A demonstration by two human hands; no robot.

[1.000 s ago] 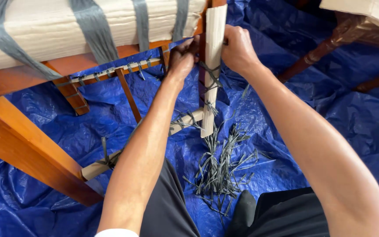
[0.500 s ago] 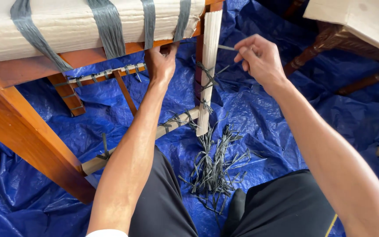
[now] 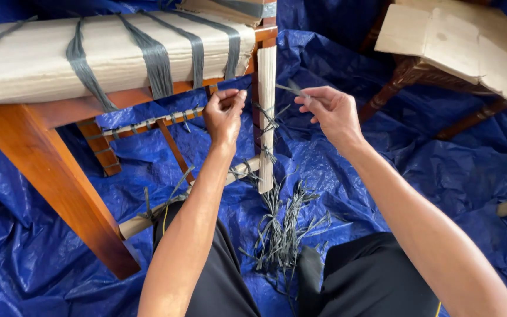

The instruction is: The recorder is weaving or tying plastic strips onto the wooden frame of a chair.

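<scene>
A wooden chair (image 3: 54, 164) stands on a blue tarp, its seat wrapped in cream padding (image 3: 30, 64) tied with grey straps. One chair leg (image 3: 266, 117) is covered with pale card bound by grey strips. My left hand (image 3: 223, 114) is closed near that leg, just under the seat rail; what it grips is hidden. My right hand (image 3: 330, 108) sits to the right of the leg and pinches a thin grey strip (image 3: 289, 89) between thumb and fingers.
A heap of cut grey strips (image 3: 283, 229) lies on the blue tarp (image 3: 382, 176) between my knees. A second wooden piece with cardboard (image 3: 453, 41) on it stands at the upper right. A wrapped rail (image 3: 189, 199) runs low across the chair.
My right hand has come away from the wrapped leg to the right, with a grey strip pinched in it. My left hand has stayed by the leg.
</scene>
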